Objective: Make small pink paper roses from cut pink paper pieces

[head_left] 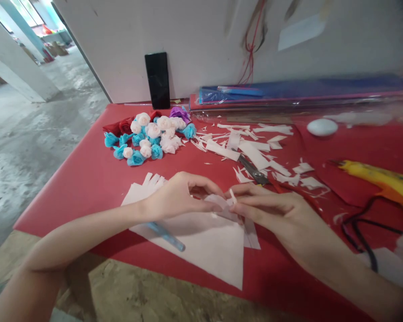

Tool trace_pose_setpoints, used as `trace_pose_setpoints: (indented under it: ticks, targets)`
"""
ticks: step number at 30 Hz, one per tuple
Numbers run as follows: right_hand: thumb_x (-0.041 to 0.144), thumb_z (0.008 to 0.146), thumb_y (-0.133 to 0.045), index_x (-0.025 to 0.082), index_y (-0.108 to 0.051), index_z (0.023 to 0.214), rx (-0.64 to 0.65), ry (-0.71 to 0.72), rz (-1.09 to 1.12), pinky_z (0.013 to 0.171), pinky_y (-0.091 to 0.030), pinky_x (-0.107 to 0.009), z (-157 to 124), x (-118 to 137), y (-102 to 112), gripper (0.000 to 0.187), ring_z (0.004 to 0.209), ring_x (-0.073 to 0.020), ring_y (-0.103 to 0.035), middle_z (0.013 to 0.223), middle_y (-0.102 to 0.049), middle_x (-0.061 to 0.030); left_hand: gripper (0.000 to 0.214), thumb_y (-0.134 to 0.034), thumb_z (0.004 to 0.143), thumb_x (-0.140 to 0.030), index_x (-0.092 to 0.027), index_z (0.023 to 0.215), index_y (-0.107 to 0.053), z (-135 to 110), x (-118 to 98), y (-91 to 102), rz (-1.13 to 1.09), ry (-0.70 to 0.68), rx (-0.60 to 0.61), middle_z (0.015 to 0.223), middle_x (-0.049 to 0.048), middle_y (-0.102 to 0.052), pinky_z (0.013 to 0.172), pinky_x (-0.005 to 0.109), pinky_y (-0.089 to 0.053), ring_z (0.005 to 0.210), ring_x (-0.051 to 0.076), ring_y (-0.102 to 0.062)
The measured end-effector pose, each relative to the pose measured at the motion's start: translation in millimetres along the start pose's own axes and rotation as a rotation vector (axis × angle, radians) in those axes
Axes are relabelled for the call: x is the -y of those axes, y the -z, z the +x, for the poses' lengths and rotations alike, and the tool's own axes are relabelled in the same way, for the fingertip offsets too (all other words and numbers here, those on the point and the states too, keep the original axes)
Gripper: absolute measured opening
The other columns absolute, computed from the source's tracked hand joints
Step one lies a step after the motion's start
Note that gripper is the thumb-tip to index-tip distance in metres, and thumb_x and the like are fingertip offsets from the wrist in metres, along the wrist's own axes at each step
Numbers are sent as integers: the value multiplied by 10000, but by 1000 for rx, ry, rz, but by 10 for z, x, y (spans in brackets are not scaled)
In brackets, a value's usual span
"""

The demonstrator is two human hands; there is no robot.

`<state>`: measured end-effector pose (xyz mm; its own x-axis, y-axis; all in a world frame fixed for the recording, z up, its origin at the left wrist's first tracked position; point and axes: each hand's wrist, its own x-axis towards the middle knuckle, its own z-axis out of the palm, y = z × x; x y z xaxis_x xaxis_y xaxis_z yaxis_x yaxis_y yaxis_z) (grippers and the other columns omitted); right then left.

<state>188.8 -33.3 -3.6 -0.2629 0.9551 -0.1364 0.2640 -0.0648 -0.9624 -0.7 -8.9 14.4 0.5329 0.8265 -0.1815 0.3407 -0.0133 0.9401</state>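
Between my two hands is a thin, white paper piece [218, 201], curved as if being rolled or folded. My left hand [181, 194] pinches its left side between thumb and fingers. At its right end my right hand [272, 205] grips the paper with thumb and fingertips, and a narrow white strip sticks up there. Under both hands lies a larger white sheet [208, 255], with cut strips at its far left corner. A light blue pen [166, 237] rests on that sheet, below my left wrist. Scissors [251, 169] lie just beyond my right hand among paper scraps.
Red table [70, 179]. At its back left are paper flowers [147, 134] in blue, white, red and purple, with a black phone [157, 80] upright behind. White scraps [255, 152], a white egg-shaped thing [322, 127] and a yellow glue gun [376, 176] with a black cord lie to the right.
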Motion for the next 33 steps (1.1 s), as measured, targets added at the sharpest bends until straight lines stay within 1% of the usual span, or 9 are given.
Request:
trace_pose_setpoints:
  ticks: [6, 9, 13, 15, 17, 20, 23, 29, 33]
  targets:
    - [436, 642, -667, 267, -718, 576, 6, 56, -48, 581, -508, -223, -51, 73, -52, 188, 726, -178, -623, 765, -658, -28, 384, -636, 685, -171, -189, 1057, -542, -89, 1, -99, 131, -102, -34, 797, -5, -628, 698, 201, -460, 723, 93, -579]
    - [411, 670, -650, 266, -722, 611, -10, 83, -90, 525, -494, -221, -68, 88, -54, 172, 659, -164, -615, 739, -664, -23, 449, -645, 688, -207, -196, 1112, -497, -110, -2, -110, 162, -114, -29, 786, -11, -627, 710, 206, -461, 710, 92, -581]
    - [380, 678, -650, 283, -719, 638, -78, 109, -117, 553, -508, -240, -57, 78, -20, 126, 672, -170, -617, 758, -664, -12, 318, -627, 712, -224, -177, 1019, -559, -90, -56, -13, 278, -155, -25, 789, -12, -641, 689, 187, -455, 712, 89, -584]
    - [380, 671, -643, 278, -703, 593, -125, 112, -122, 525, -509, -251, -35, 78, 2, 142, 645, -172, -613, 734, -657, -10, 148, -565, 763, -210, -168, 898, -608, -50, -65, 91, 395, -172, -6, 790, -9, -650, 691, 191, -449, 719, 92, -585]
    - [377, 668, -633, 269, -688, 560, -147, 92, -124, 485, -500, -256, -10, 79, 23, 162, 613, -168, -606, 728, -657, -11, 118, -517, 793, -194, -154, 815, -626, 0, -36, 204, 561, -197, 4, 826, 13, -651, 723, 211, -435, 764, 109, -582]
    - [360, 676, -621, 268, -683, 556, -143, 67, -132, 506, -503, -265, 17, 66, 46, 163, 618, -168, -605, 738, -662, -9, 136, -557, 753, -169, -144, 865, -632, 65, 70, 320, 727, -122, 128, 912, 51, -635, 754, 239, -418, 840, 149, -572]
    - [344, 686, -612, 276, -673, 547, -131, 76, -128, 556, -507, -266, 26, 34, 50, 166, 663, -172, -615, 733, -662, -1, 214, -573, 733, -185, -149, 940, -613, 110, 186, 347, 729, -38, 205, 949, 64, -614, 726, 255, -411, 843, 168, -561]
    - [326, 680, -619, 288, -662, 539, -122, 66, -97, 551, -505, -251, 16, 4, 34, 152, 665, -159, -611, 743, -658, 15, 50, -603, 702, -184, -134, 706, -606, 175, 245, 351, 646, 19, 189, 780, 23, -598, 601, 203, -399, 705, 119, -545]
    - [331, 688, -622, 296, -674, 569, -111, 51, -98, 550, -511, -250, 11, 17, 48, 134, 676, -162, -614, 759, -660, 14, 29, -572, 709, -165, -142, 724, -581, 180, 224, 361, 576, 52, 139, 745, 4, -601, 551, 185, -399, 655, 100, -549]
